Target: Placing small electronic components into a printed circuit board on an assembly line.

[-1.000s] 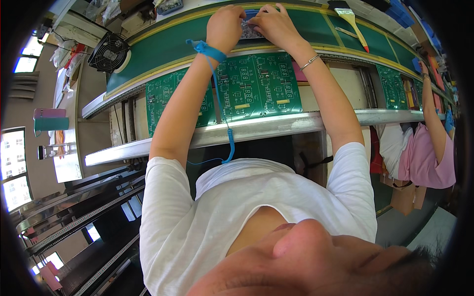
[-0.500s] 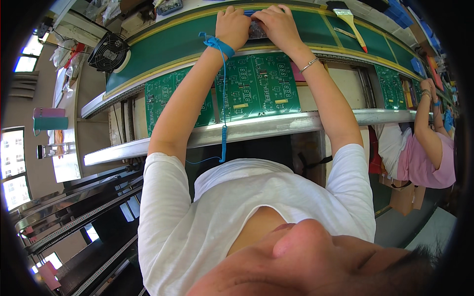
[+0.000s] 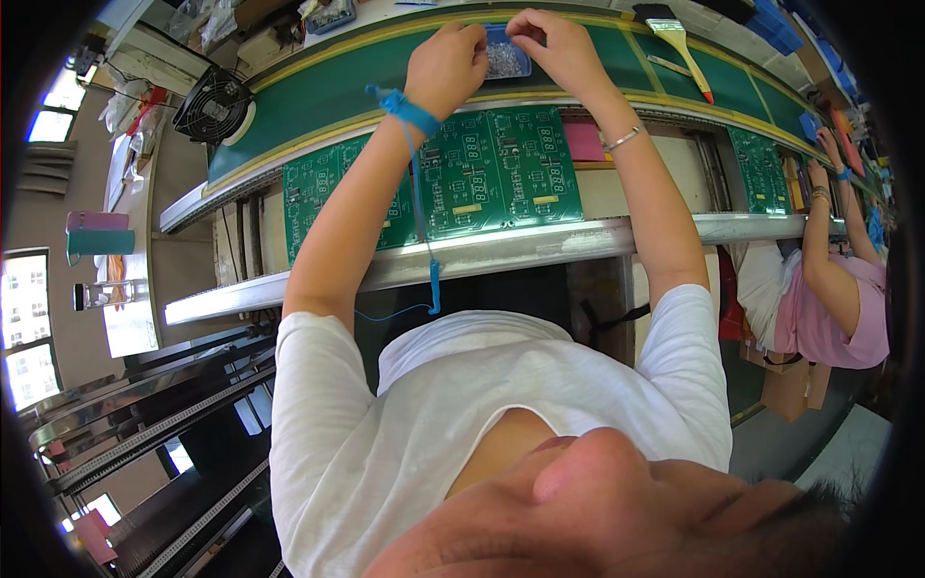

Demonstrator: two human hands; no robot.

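Note:
A small blue tray (image 3: 509, 60) filled with tiny clear and silvery parts lies on the green belt, between my two hands. My left hand (image 3: 449, 67) is at its left edge, fingers curled and pressed together; whatever they hold is too small to make out. Over the tray's right side is my right hand (image 3: 561, 50), thumb and forefinger drawn together, with any piece between them not visible. A blue strap (image 3: 409, 113) with a coiled cord circles my left wrist. Nearer to me, green circuit boards (image 3: 501, 169) with several digit displays lie along the metal rails, partly behind my left forearm.
A brush (image 3: 676, 43) with a yellow handle lies on the belt to the right. At the belt's left end stands a black fan (image 3: 214, 101). The metal rail (image 3: 520, 241) runs across in front of me. Far right, a co-worker in pink (image 3: 836, 313) reaches over another board (image 3: 761, 169).
My hands have drawn apart and come slightly nearer, uncovering the blue tray of parts. The cord on my left wrist has swung left. The co-worker's hands have also parted.

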